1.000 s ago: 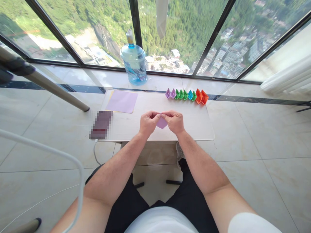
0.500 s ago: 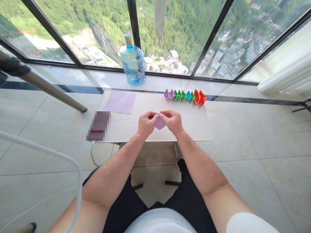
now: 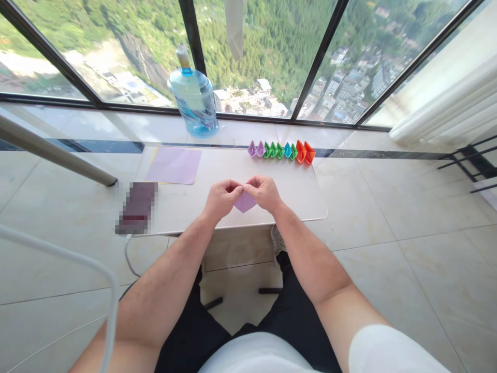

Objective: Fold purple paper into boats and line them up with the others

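Note:
My left hand [image 3: 219,198] and my right hand [image 3: 264,192] meet over the middle of a small white table [image 3: 310,199]. Both pinch the top of a folded purple paper piece [image 3: 244,202] that hangs point-down between them, fingers curled shut on it. At the table's far edge stands a row of several folded paper boats [image 3: 281,151]: purple at the left, then green, one blue, and orange at the right. A flat purple paper sheet [image 3: 173,165] lies at the table's far left, on top of a yellow one.
A blurred dark object [image 3: 136,207] lies on the table's left front corner. A blue water jug [image 3: 193,100] stands by the window behind the table. A metal pole [image 3: 58,155] slants in at left, a white cable [image 3: 77,261] curves near my left arm.
My hands keep the same pinch on the purple piece. The view has swung to the right, so everything sits further left in the picture.

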Motion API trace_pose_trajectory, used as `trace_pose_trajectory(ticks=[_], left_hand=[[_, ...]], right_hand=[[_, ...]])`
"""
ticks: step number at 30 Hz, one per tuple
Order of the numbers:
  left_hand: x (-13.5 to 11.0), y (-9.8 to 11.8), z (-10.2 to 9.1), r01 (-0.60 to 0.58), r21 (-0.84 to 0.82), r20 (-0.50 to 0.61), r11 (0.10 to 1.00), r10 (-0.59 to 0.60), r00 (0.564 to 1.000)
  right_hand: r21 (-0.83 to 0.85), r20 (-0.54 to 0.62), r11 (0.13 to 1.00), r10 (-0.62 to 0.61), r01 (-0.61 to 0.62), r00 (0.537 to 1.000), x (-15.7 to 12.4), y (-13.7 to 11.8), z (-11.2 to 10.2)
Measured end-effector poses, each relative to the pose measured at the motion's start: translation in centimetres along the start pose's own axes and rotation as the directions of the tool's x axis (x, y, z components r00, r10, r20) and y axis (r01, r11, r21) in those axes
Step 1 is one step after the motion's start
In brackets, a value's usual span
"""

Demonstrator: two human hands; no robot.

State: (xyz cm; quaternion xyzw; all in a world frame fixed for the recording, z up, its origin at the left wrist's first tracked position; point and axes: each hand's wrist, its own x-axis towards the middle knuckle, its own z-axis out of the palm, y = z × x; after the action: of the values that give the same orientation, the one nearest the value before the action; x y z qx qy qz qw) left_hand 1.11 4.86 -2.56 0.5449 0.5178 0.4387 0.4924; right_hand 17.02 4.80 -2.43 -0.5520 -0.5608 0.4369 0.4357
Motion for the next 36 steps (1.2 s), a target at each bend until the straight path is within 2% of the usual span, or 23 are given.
trace_pose_trajectory(ticks=[4,7,10,13,15,18,23,29,32,34,36], left_hand=[[0.5,-0.3,-1.1,0.009,0.100,0.179,0.995,-0.027,0.984],[0.6,-0.3,-1.5,-0.006,0.190,0.242,0.982,-0.042,0.969],[0.7,-0.1,-1.7,-0.037,0.193,0.186,0.981,0.000,0.982],[1.0,0.0,-2.0,-0.020,0.111,0.076,0.994,0.011,0.997],[1.2,0.0,-2.2,0.001,0.052,0.022,0.999,-0.002,1.000],[1.4,0.1,-2.4,0.008,0.007,-0.034,1.000,-0.008,0.999],[1.2,0.2,-2.2,-0.015,0.004,-0.079,1.000,0.016,0.997],[1.0,0.2,-2.2,-0.034,0.067,-0.118,0.997,0.042,0.992],[0.9,0.3,-2.1,0.003,0.076,-0.133,0.997,0.008,0.991],[0.9,0.3,-2.0,0.037,0.055,-0.123,0.998,-0.030,0.992],[0.9,0.2,-1.9,0.049,-0.003,-0.115,0.999,-0.049,0.992]], right_hand=[[-0.081,0.087,0.997,-0.004,0.011,0.996,0.0,-0.1,-0.5],[-0.094,0.121,0.996,0.010,0.002,0.993,-0.1,-0.2,-0.5],[0.006,0.128,1.000,-0.005,0.004,0.992,0.0,-0.2,-0.8],[0.174,0.072,0.984,-0.040,0.027,0.997,0.3,-0.3,-1.8],[0.214,0.038,0.975,-0.064,0.054,0.997,0.4,-0.4,-2.6],[0.160,0.065,0.983,-0.102,0.090,0.993,0.3,-0.5,-3.4],[-0.048,0.118,0.987,-0.147,0.154,0.982,0.0,-0.7,-2.9],[-0.260,0.105,0.946,-0.173,0.195,0.979,0.0,-0.6,-2.6],[-0.360,0.088,0.907,-0.199,0.217,0.976,-0.1,-0.5,-2.5],[-0.381,0.070,0.902,-0.191,0.203,0.979,-0.1,-0.3,-2.3],[-0.307,0.045,0.936,-0.167,0.173,0.985,-0.1,0.0,-1.9]])
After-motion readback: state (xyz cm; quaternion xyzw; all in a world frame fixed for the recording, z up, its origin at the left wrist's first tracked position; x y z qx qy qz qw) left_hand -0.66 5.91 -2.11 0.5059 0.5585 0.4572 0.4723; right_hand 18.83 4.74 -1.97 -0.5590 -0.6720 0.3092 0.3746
